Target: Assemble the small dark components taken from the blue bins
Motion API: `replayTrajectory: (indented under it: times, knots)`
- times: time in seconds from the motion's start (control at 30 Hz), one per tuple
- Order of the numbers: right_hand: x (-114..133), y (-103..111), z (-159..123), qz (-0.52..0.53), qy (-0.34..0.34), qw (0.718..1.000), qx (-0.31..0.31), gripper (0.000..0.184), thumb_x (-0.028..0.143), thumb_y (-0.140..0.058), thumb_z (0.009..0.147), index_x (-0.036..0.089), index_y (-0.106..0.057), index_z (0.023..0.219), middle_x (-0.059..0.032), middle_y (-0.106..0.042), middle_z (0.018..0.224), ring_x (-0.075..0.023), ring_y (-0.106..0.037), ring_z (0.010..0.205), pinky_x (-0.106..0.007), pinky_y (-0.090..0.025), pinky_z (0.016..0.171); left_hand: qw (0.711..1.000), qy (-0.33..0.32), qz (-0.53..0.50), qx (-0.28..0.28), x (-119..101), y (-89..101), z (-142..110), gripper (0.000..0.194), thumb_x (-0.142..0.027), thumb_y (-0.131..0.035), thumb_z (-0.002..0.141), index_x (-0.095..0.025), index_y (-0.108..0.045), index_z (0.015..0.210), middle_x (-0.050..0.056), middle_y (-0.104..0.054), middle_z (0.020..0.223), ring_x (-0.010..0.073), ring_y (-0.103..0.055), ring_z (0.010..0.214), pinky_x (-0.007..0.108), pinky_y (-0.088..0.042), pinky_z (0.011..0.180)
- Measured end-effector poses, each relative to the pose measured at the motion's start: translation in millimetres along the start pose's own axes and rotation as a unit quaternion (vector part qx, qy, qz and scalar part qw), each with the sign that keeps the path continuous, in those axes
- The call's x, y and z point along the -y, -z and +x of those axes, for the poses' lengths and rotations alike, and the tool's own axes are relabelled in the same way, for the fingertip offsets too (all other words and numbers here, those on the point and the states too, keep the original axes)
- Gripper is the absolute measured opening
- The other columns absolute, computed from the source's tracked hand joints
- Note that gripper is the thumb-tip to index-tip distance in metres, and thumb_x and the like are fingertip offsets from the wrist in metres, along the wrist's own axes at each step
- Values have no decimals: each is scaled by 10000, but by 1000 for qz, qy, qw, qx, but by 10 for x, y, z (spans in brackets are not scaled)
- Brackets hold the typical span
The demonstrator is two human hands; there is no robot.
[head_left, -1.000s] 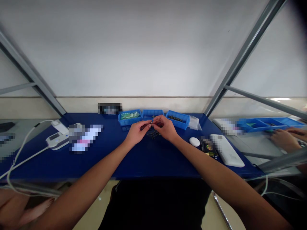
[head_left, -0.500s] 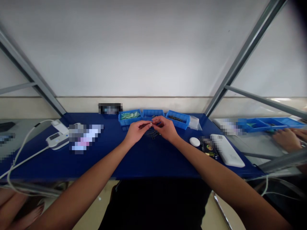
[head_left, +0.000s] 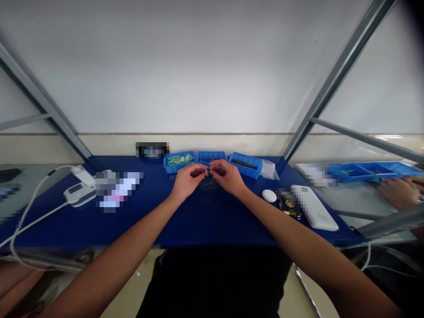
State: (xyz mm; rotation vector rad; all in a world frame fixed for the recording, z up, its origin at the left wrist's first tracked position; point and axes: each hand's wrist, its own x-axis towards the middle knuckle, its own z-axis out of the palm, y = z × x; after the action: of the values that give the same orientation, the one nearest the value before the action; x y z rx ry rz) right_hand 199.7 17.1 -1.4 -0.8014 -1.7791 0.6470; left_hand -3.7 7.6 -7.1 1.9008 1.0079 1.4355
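My left hand (head_left: 187,180) and my right hand (head_left: 229,177) meet fingertip to fingertip above the blue table, both pinched closed. A tiny shiny metal piece (head_left: 207,171) shows at the left fingertips; its kind is too small to tell. Whatever the right fingers pinch is hidden. Below the hands lie several dark, thin screw-like pieces (head_left: 212,187). Just behind stand three blue bins: the left bin (head_left: 179,168) holds green packets, the middle bin (head_left: 212,156) a few small metal parts, and the right bin (head_left: 245,170) many dark screw-like pieces.
A clear plastic bag (head_left: 270,170) lies beside the right bin. On the right are a round white case (head_left: 269,195) and a white slab-shaped device (head_left: 314,210). A power strip (head_left: 79,194) with cables sits left. Another person's hand (head_left: 397,193) works at the neighbouring table.
Both hands stay nearly in place, their fingertips shifting slightly. The metal piece between them has turned or moved a little, and more of the dark pieces below shows.
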Motion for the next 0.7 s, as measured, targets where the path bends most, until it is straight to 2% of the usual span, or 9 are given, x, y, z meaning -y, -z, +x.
replayTrajectory:
  times: [0.17,0.4,0.7]
  knots:
    - [1,7,0,-1,3,1000,4,235,307,-684,921,235,-682,1145,-53,-754,1021,-187,-732,929,-316,-608,788,1000,-11,29,2,-87,5,-12,269,-413,-713,932,-227,-789,1111,89,-769,1101,220,-736,954,362,-613,859]
    - [12,29,0,-39,63,997,19,147,316,-713,927,248,-737,1054,-47,-727,1006,-174,-703,874,-300,-592,742,998,-15,49,20,-151,23,-14,327,-481,-643,984,-227,-807,1110,71,-782,1034,224,-723,936,340,-581,828]
    - [39,17,-6,-12,-1,1000,-14,125,281,-723,868,223,-712,978,-33,-745,945,-176,-716,846,-300,-576,733,998,-19,12,59,-120,-8,-22,310,-452,-709,947,-253,-792,1170,85,-762,1117,230,-725,976,348,-597,796]
